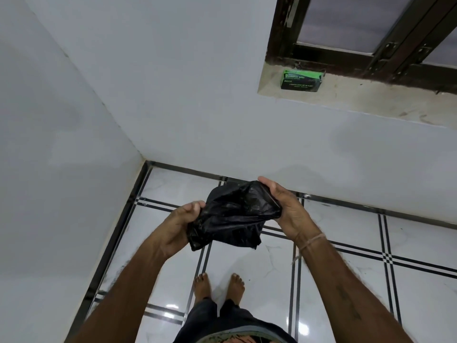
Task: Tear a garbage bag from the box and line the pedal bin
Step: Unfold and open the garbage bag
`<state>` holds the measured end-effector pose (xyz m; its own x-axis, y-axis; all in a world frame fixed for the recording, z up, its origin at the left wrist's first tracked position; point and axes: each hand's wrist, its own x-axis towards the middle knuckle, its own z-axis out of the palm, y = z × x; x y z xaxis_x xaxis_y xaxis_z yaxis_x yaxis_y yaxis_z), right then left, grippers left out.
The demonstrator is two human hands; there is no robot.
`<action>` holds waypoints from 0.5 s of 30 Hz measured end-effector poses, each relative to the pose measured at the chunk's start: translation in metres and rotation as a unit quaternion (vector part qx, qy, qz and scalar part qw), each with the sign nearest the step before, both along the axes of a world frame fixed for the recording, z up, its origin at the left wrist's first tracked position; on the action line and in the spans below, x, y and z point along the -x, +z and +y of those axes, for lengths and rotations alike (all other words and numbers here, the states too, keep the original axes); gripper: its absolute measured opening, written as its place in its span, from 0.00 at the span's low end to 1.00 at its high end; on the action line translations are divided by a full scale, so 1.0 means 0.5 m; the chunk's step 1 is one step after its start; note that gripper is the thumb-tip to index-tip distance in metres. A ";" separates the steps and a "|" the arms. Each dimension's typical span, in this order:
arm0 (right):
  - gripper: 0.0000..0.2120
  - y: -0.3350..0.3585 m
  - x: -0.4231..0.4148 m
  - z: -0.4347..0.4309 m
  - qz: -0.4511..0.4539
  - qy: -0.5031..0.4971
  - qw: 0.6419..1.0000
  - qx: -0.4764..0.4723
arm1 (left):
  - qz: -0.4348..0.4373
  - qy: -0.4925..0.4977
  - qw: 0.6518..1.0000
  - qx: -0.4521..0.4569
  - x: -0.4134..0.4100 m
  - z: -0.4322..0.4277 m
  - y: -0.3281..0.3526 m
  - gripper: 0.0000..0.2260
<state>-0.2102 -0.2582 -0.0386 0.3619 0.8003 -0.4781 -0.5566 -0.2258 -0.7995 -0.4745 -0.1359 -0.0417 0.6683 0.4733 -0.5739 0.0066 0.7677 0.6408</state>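
- Crumpled black plastic garbage bag at frame centre, held in the air above the floor between both hands; still bunched and folded, a loose corner hanging at its 6 o'clock
- Left hand at the bag's 9 o'clock; fingers curled shut on the bag's left edge, thumb and fingertips pinching the plastic
- Right hand at the bag's 3 o'clock; fingers closed over the bag's upper right edge, palm against the plastic; a thin pale thread band round the wrist
- Green-and-black cardboard garbage bag box well apart at the bag's 1 o'clock, standing on the beige stone window sill; dark brown window frame just behind it
- Bare feet at the bag's 6 o'clock on glossy white floor tiles with black double lines
- Plain white walls meet in a corner at the bag's 10 o'clock
- Pedal bin not visible in this view
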 end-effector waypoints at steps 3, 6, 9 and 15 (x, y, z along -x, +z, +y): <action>0.16 -0.007 -0.016 0.011 -0.030 0.007 0.999 0.012 | 0.053 -0.050 0.997 -0.027 0.009 -0.009 -0.005 0.06; 0.20 -0.017 -0.010 0.029 -0.064 0.035 0.997 0.031 | 0.027 0.060 0.998 0.014 0.000 -0.002 -0.011 0.13; 0.20 -0.021 0.006 0.065 -0.115 0.091 0.987 0.072 | 0.040 0.128 0.991 0.004 -0.018 0.021 -0.030 0.17; 0.34 0.060 -0.031 0.205 -0.224 0.162 0.959 0.057 | 0.074 0.209 0.972 -0.084 -0.019 0.153 0.021 0.17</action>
